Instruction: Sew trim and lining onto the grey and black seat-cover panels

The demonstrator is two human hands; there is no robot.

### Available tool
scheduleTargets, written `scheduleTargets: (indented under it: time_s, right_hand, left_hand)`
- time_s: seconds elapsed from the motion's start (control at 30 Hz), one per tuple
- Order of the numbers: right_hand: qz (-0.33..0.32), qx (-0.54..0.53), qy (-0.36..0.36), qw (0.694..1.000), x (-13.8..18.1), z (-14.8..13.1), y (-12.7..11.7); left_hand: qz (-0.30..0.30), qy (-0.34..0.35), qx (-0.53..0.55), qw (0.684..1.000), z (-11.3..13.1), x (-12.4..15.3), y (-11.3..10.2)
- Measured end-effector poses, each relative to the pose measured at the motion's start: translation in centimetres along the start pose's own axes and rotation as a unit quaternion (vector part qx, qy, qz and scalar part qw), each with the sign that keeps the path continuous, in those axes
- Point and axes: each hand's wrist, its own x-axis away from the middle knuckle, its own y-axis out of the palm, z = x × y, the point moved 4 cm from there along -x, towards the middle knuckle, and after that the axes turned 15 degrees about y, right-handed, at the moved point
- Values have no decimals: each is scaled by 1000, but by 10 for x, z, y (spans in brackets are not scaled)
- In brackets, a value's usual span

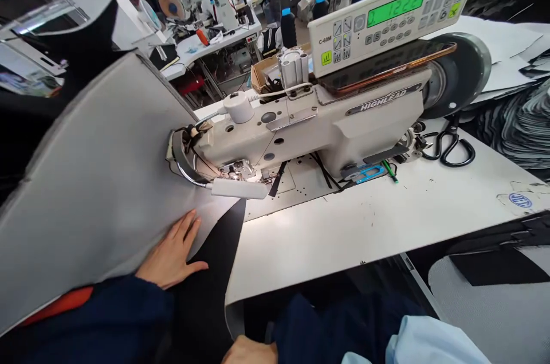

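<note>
The bottom edge of the view cuts off most of the right hand point(250, 351), so its grip cannot be told. The grey panel point(107, 163) runs out past the left edge, and the lamp point(239, 188) hides the needle of the sewing machine point(301, 132).

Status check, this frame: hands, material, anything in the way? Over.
Left hand spread on grey sheet, thumb over black material. Right hand cut off at picture's bottom edge, grip unclear. White lamp partly blocks view of sewing machine.
</note>
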Motion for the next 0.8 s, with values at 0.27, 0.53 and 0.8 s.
scheduleTargets:
  time_s: [0.27,0.53,0.8]
  right_hand:
    - [-53,-19,-100,993,-2,-5,-10]
    - [-103,-18,-128,986,23,2,-56]
    - [-73,92,-342,932,17,6,-84]
  left_hand:
    - [-90,-109,-33,989,37,-41,-35]
    - [-125,-99,140,977,69,-47,-22]
    - [59,-122,215,967,83,-42,-8]
